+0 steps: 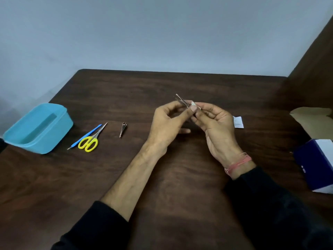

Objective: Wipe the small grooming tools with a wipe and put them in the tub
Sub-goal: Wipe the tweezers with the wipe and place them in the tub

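Observation:
My left hand (pixel 168 123) pinches a thin metal tweezers (pixel 181 100) above the table's middle, its tip pointing up and away to the left. My right hand (pixel 214 123) presses a small white wipe (pixel 195 105) against the tweezers' lower end. The blue plastic tub (pixel 38 128) sits at the far left of the table with nothing visible inside. Between tub and hands lie yellow-handled scissors (pixel 91 140), a blue-handled cuticle tool (pixel 84 137) beside them, and a small metal nail clipper (pixel 123 129).
A torn white wipe wrapper (pixel 238 122) lies just right of my right hand. An open cardboard box (pixel 314 121) and a dark blue and white box (pixel 317 163) stand at the right edge. The dark wooden table (pixel 171 177) meets a pale wall behind.

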A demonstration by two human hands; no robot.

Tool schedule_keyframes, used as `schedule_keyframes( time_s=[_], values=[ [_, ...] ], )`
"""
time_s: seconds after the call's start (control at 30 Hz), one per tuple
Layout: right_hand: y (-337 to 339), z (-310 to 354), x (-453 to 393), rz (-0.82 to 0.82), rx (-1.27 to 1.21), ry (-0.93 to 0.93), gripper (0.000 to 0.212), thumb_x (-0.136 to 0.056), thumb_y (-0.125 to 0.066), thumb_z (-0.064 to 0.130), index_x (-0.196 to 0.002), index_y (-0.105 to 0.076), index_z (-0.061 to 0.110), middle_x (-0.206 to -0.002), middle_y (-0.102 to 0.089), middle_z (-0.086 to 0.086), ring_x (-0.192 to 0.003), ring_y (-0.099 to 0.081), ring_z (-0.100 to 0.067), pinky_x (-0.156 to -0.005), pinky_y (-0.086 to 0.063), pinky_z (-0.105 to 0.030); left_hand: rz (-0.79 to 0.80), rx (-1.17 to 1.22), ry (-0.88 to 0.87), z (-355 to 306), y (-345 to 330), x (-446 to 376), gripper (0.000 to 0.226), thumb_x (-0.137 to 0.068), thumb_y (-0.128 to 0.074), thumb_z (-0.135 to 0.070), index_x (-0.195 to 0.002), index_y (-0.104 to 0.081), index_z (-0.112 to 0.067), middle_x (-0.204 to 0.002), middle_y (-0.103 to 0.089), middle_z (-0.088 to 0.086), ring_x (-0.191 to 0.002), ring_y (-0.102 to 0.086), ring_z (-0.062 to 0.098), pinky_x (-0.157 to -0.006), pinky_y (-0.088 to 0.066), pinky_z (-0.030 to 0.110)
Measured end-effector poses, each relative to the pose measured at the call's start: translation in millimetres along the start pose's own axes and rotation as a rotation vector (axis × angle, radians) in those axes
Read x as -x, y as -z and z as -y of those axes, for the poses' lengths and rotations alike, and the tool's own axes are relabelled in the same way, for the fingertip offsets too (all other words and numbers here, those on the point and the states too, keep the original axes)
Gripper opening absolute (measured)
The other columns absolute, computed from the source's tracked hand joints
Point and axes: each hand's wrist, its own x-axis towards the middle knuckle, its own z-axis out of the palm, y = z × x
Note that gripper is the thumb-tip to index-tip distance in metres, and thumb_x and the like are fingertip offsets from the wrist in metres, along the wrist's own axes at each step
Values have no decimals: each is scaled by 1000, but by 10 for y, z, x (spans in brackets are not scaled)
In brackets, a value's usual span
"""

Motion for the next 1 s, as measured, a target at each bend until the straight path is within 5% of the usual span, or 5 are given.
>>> schedule_keyframes(
  time_s=[0.1, 0.23, 0.53, 0.73, 1.0],
  values=[
    [9, 0, -35, -37, -20, -7, 13, -103, -69, -2, -109, -78, 4, -107, -84, -10, -100, -80, -19, -88, -66, -29, 1, 39, -81, 78, -75, -90, 18, -103, -81, -26, -118, -85, -17, -107, -85, 3, -96, -81, 15, -73, -65, 33],
    [20, -47, -53, -65, 76, 40, 13, -99, -77, 1, -111, -79, -3, -105, -83, -17, -88, -78, -19, -82, -67, -29, 11, 111, -55, 135, -19, -212, 22, -109, -72, -25, -126, -82, -16, -115, -85, 4, -108, -82, 21, -78, -69, 33],
    [48, -29, -71, -37, 416, 262, 7, -101, -80, 9, -106, -83, 13, -90, -82, -7, -73, -73, -10, -63, -58, -27, 65, 122, -4, 159, 69, -263, 25, -107, -73, -19, -130, -78, -11, -103, -86, 13, -78, -79, 15, -58, -66, 27],
    [56, -49, -92, -59, 427, 235, 9, -101, -80, 11, -107, -84, 16, -93, -84, -2, -80, -79, -14, -59, -56, -26, 258, 114, 7, 199, 107, -312, 32, -110, -64, -3, -142, -70, -7, -124, -83, 13, -118, -79, 31, -82, -69, 29],
    [274, 97, -215, 106, 492, 237, 9, -96, -84, 7, -104, -82, 9, -91, -83, -4, -73, -77, -14, -53, -57, -30, 173, 106, 25, 167, 100, -272, 20, -109, -69, -11, -125, -80, -10, -109, -86, 11, -105, -84, 24, -71, -70, 29]
  ],
)
